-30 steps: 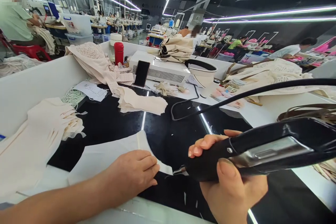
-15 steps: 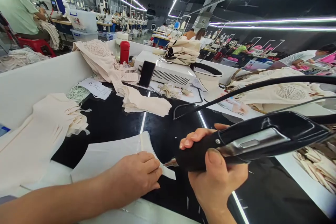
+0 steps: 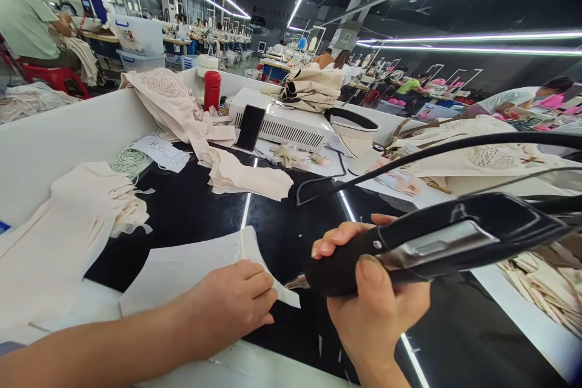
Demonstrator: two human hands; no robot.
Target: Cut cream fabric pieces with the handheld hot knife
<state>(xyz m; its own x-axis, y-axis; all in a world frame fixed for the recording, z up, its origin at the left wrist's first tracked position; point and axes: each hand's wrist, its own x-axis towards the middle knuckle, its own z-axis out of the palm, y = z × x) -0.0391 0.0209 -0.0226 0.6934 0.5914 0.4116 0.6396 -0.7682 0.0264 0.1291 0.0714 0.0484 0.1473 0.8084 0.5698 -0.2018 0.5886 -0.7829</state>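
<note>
My right hand (image 3: 379, 306) is closed round a black hand-held tool (image 3: 431, 239) with a metal lever along its side and a narrow metal tip. Its thumb lies by the lever. The tip points left, close to the curved edge of a white fabric panel (image 3: 191, 267) that lies on the black glossy tabletop (image 3: 182, 194). My left hand (image 3: 240, 300) presses on this panel near the same edge, fingers bent and held together. Its fingertips are partly hidden. A pale strip runs along the panel's upper right end.
A black cable (image 3: 427, 154) arches over the right side. Cream fabric stacks (image 3: 248, 173) lie mid-table, with more cut panels (image 3: 59, 224) at left. Behind stand a phone (image 3: 250, 127), a red bottle (image 3: 211, 91) and a white vented box (image 3: 282, 118). Co-workers sit at sewing machines beyond.
The whole view has shifted slightly, so the table and its things appear a little further left. Both hands keep nearly the same pose, with the tool tip still near the fabric edge.
</note>
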